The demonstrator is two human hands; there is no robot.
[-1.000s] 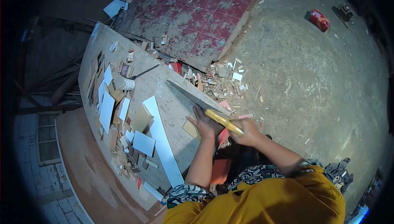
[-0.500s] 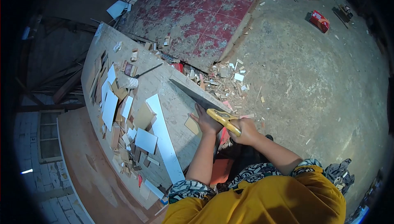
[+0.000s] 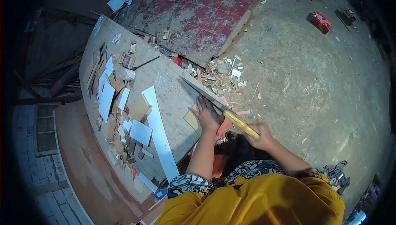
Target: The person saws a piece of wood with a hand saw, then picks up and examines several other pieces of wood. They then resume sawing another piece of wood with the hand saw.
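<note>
My right hand [image 3: 262, 137] is wrapped around the yellow handle of a handsaw [image 3: 240, 124]. The saw's grey blade points up and left along the near edge of the worktable [image 3: 175, 87]. My left hand [image 3: 208, 117] lies on the table beside the blade, fingers stretched out and pressing down. Under and beside its palm is a small tan board [image 3: 191, 120], partly covered by the hand. Whether the blade's teeth sit in wood cannot be made out.
A long white strip [image 3: 160, 132] and several white and tan offcuts [image 3: 141, 133] lie on the table, with a dark rod [image 3: 146, 62] farther up. Wood scraps [image 3: 225, 74] litter the floor past the edge. A red box [image 3: 321, 22] sits at the far right.
My right hand has drawn the saw back, down and to the right. My left hand stays on the table, its fingers now more spread. The whole view has shifted slightly.
</note>
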